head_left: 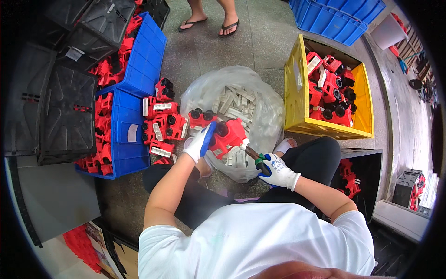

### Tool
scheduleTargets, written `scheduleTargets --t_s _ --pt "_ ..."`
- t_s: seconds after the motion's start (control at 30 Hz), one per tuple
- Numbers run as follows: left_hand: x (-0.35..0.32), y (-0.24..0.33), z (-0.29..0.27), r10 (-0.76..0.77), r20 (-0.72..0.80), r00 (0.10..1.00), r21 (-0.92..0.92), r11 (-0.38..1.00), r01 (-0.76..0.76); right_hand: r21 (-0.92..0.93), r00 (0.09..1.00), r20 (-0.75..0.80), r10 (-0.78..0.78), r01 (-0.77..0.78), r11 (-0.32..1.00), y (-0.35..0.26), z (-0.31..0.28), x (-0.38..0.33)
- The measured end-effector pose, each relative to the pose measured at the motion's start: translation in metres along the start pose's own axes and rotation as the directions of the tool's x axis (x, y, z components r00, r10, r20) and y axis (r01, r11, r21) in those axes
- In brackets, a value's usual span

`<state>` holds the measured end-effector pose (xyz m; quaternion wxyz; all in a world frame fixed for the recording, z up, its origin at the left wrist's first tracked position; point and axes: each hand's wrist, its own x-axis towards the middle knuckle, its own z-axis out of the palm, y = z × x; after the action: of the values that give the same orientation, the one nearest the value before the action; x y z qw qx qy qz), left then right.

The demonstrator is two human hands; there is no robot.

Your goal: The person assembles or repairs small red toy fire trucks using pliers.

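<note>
My left hand [200, 143], in a white glove with blue palm, is closed on a red toy truck [229, 139] with black wheels, held over a clear plastic bag [197, 90]. My gloved right hand [279, 174] grips a tool [252, 153] by its green and black handle. The tool's brownish shaft reaches to a small white piece at the truck's end; whether it touches cannot be made out. Loose white plastic pieces [236, 103] fill the bag below. Another red toy truck [200, 118] lies at the bag's left side, just beyond my left hand.
Several red toy trucks [162, 123] are piled on the floor at left, beside blue crates [132, 132] of more trucks. A yellow crate [290, 97] of trucks stands at right. Black crates [67, 111] are stacked far left. Another person's feet [227, 25] stand beyond the bag.
</note>
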<state>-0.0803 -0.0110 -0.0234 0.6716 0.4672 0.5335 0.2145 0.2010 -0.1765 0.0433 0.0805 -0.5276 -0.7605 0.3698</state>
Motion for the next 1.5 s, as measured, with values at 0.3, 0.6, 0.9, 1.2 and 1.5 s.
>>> scheduleTargets --t_s 0.3,0.6,0.9,1.2,1.5 --pt "-0.021 0.038 0.016 -0.021 -0.025 0.999 0.040 0.999 0.022 0.083 0.997 -0.079 0.001 0.006 0.997 0.005 0.007 -0.001" --pt "0.010 0.049 0.006 0.209 0.033 0.977 -0.527 0.834 -0.161 -0.237 0.897 -0.440 -0.044 -0.069 0.969 -0.031 -0.045 -0.001" --pt "-0.059 0.097 0.033 0.093 0.655 0.750 -0.540 0.752 0.379 -0.881 0.890 -0.112 -0.443 0.116 0.458 -0.045 -0.134 -0.040" --pt "-0.069 0.091 0.035 0.010 0.779 0.627 -0.504 0.605 0.616 -0.950 0.858 0.092 -0.505 0.228 0.213 -0.072 -0.140 -0.045" --pt "-0.049 0.088 0.003 0.232 0.264 0.936 -0.621 0.783 -0.019 -0.859 0.975 -0.012 -0.221 0.103 0.501 -0.081 -0.147 -0.062"
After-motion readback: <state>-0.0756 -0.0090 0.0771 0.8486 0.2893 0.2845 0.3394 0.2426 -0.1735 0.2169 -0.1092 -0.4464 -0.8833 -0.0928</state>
